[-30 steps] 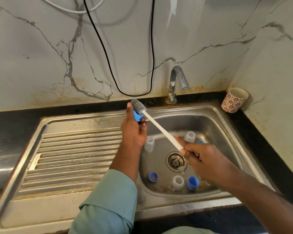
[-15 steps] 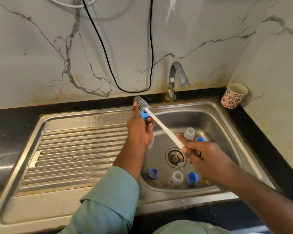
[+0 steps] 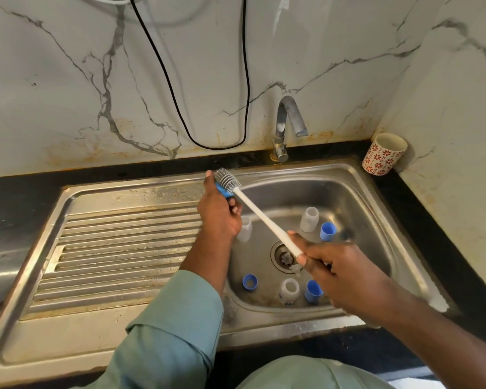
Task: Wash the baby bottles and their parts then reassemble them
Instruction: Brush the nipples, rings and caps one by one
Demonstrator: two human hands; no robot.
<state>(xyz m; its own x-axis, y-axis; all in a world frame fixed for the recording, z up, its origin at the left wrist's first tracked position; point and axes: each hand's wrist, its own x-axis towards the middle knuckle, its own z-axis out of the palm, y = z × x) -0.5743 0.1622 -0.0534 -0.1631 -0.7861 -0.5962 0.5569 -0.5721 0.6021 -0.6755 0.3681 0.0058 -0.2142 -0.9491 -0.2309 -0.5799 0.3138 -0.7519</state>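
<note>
Centre frame, left hand (image 3: pixel 219 217) pinches the small blue plastic bottle ring (image 3: pixel 222 190), right hand (image 3: pixel 337 272) grips the white long-handled grey-bristled brush (image 3: pixel 260 217) scrubbing it; a wet ring could slip into the steel sink (image 3: pixel 357 192)

I held a blue cap (image 3: pixel 222 190) in my left hand (image 3: pixel 219 217) over the sink's (image 3: pixel 376 197) back edge, scrubbing it with the brush (image 3: pixel 228 180) gripped in my right hand (image 3: pixel 340 273).

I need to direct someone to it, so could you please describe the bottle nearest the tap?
Find the steel sink basin below the tap. At the basin's far side, right of the drain, stands a clear bottle with a blue cap beside it. It is the bottle closest to the tap.
</note>
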